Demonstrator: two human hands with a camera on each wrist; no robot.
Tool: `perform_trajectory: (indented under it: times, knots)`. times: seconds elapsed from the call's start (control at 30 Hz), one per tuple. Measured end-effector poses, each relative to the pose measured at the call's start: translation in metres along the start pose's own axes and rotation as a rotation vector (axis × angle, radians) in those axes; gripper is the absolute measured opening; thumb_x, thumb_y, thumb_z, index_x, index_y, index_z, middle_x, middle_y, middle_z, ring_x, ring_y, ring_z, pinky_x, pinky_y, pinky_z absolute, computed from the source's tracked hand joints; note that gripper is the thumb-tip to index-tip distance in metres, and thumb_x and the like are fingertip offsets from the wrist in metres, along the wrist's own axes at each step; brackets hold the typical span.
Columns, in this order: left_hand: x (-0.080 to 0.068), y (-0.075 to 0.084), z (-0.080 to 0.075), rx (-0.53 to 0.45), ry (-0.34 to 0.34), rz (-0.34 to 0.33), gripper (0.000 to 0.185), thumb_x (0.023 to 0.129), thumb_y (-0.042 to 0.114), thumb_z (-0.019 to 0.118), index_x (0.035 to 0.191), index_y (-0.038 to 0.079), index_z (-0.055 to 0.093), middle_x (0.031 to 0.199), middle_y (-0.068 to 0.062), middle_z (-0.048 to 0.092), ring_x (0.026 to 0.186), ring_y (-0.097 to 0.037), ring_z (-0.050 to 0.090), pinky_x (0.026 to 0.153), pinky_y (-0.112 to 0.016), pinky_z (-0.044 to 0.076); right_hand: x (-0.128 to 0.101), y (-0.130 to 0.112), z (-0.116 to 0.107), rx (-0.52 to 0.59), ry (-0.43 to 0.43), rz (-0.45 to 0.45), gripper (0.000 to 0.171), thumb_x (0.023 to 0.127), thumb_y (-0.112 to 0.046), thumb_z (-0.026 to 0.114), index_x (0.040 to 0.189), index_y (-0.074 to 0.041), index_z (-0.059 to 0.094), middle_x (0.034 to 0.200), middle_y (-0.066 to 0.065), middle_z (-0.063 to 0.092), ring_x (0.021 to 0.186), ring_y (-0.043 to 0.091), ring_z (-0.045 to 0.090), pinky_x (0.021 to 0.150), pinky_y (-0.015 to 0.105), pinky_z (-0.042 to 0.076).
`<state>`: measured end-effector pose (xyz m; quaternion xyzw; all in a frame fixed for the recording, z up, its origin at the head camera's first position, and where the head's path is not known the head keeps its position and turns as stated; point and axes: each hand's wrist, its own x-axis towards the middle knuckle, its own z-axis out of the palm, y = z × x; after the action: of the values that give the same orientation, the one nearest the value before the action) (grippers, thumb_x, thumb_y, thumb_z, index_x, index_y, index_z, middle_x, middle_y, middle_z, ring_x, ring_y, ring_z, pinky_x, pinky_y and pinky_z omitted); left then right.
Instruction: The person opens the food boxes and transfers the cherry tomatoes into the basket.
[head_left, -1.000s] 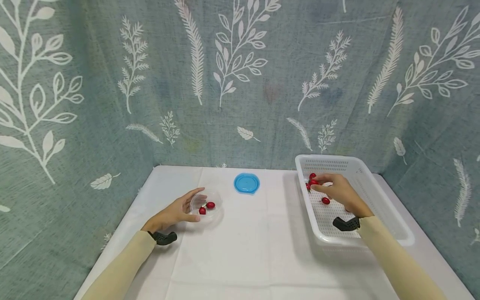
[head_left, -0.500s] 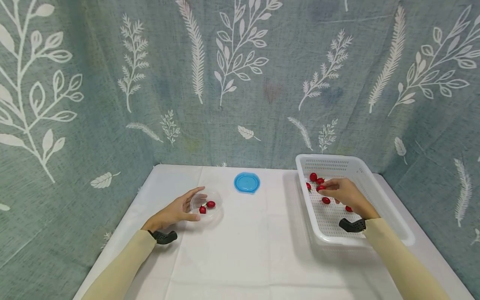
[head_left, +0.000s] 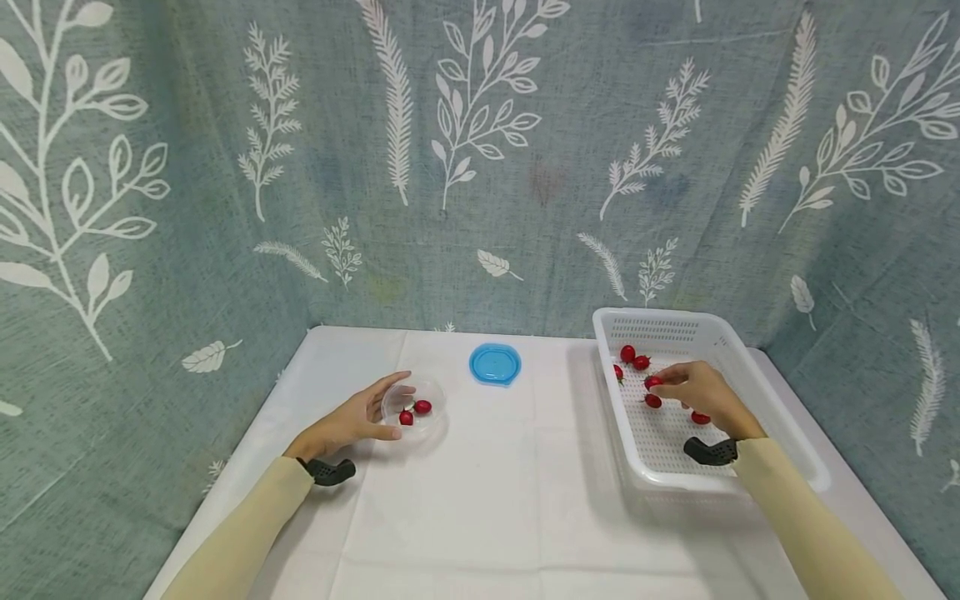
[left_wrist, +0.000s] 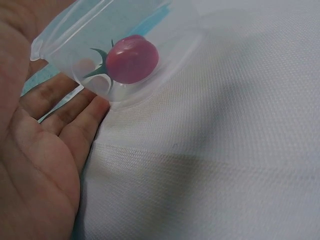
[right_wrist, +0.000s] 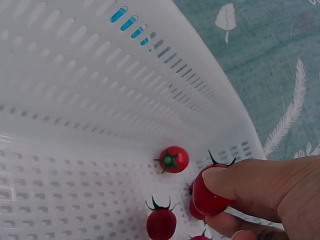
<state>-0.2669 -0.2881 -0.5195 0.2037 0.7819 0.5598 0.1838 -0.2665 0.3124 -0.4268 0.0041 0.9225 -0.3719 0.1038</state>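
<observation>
My left hand [head_left: 348,427] rests around the side of a small clear plastic container [head_left: 433,427], thumb on the near side and fingers behind. Inside it lie two cherry tomatoes; one red cherry tomato [left_wrist: 132,59] with green sepals shows through the wall in the left wrist view. Over the white perforated basket [head_left: 633,454], my right hand [head_left: 708,392] pinches a cherry tomato [right_wrist: 207,195] between thumb and fingers. Several more cherry tomatoes sit on the basket floor, among them one near its left wall [right_wrist: 174,160] and one standing stem-up [right_wrist: 161,224].
A blue lid [head_left: 495,364] lies at the back middle of the white-covered table [head_left: 480,500], between the container and the basket. Grey-green leaf-print cloth [head_left: 450,167] hangs behind the table and along both sides. The basket's raised rim surrounds the loose tomatoes.
My right hand has moved from the basket's left-side cluster slightly right and toward me, with a cherry tomato now pinched in it. My left hand and the container stay in place.
</observation>
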Motion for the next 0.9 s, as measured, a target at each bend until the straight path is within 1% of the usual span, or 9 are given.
perform_trajectory:
  times: [0.2,0.33,0.4,0.5,0.57,0.67,0.77,0.9]
  knots:
    - [0.001,0.000,-0.001,-0.007,0.001,0.005,0.102,0.088,0.013,0.085,0.164,0.039,0.022,0.170,-0.004,0.020,0.158,-0.025,-0.001,0.125,-0.050,0.015,0.001,0.000,0.000,-0.012,0.028,0.026,0.047,0.096,-0.028,0.073,0.132,0.002,0.065,0.115,0.016,0.071,0.092,0.033,0.059,0.072,0.045,0.053]
    - [0.001,-0.001,-0.001,-0.010,0.000,0.002,0.102,0.087,0.013,0.085,0.164,0.039,0.022,0.170,-0.005,0.020,0.158,-0.024,-0.001,0.125,-0.051,0.014,0.000,-0.004,0.004,-0.010,0.043,0.022,0.046,0.097,-0.027,0.072,0.132,0.001,0.065,0.111,0.015,0.072,0.088,0.028,0.058,0.069,0.040,0.051]
    - [0.001,0.000,0.000,-0.019,0.003,-0.009,0.102,0.087,0.013,0.085,0.163,0.040,0.024,0.170,-0.002,0.018,0.158,-0.023,-0.001,0.125,-0.049,0.014,-0.003,-0.008,0.007,-0.003,0.050,-0.002,0.045,0.098,-0.028,0.072,0.132,0.001,0.065,0.111,0.017,0.071,0.089,0.030,0.058,0.068,0.037,0.049]
    - [0.000,0.000,0.001,-0.033,0.008,-0.025,0.102,0.086,0.012,0.086,0.163,0.041,0.025,0.170,0.002,0.017,0.158,-0.022,-0.001,0.125,-0.047,0.015,-0.006,-0.019,0.010,0.006,0.070,-0.064,0.042,0.098,-0.029,0.072,0.129,-0.001,0.068,0.112,0.016,0.071,0.088,0.032,0.061,0.067,0.034,0.047]
    - [0.000,0.001,0.002,-0.042,0.012,-0.034,0.102,0.086,0.012,0.086,0.162,0.042,0.026,0.170,0.005,0.015,0.158,-0.022,-0.001,0.125,-0.046,0.014,-0.007,-0.027,0.012,0.022,0.075,-0.104,0.041,0.098,-0.029,0.072,0.128,-0.002,0.069,0.115,0.015,0.070,0.086,0.033,0.062,0.068,0.034,0.050]
    - [0.000,0.001,0.002,-0.037,0.009,-0.026,0.102,0.086,0.012,0.086,0.163,0.041,0.025,0.171,0.002,0.013,0.158,-0.025,-0.002,0.125,-0.049,0.014,-0.006,-0.042,0.015,0.059,0.075,-0.137,0.038,0.098,-0.028,0.072,0.127,-0.004,0.070,0.115,0.013,0.069,0.076,0.029,0.059,0.064,0.034,0.051]
    - [0.000,0.002,0.001,-0.028,0.015,-0.029,0.102,0.086,0.014,0.086,0.162,0.041,0.025,0.171,0.001,0.013,0.158,-0.025,-0.001,0.125,-0.049,0.014,-0.005,-0.057,0.021,0.085,0.061,-0.168,0.036,0.098,-0.028,0.072,0.127,-0.006,0.070,0.113,0.012,0.069,0.075,0.026,0.058,0.062,0.034,0.053]
    - [0.001,0.001,0.002,-0.026,0.016,-0.034,0.101,0.086,0.014,0.086,0.162,0.042,0.026,0.170,0.003,0.015,0.158,-0.024,0.000,0.125,-0.048,0.015,-0.003,-0.074,0.031,0.105,0.034,-0.223,0.035,0.098,-0.028,0.072,0.126,-0.007,0.071,0.109,0.014,0.070,0.075,0.027,0.058,0.067,0.039,0.054]
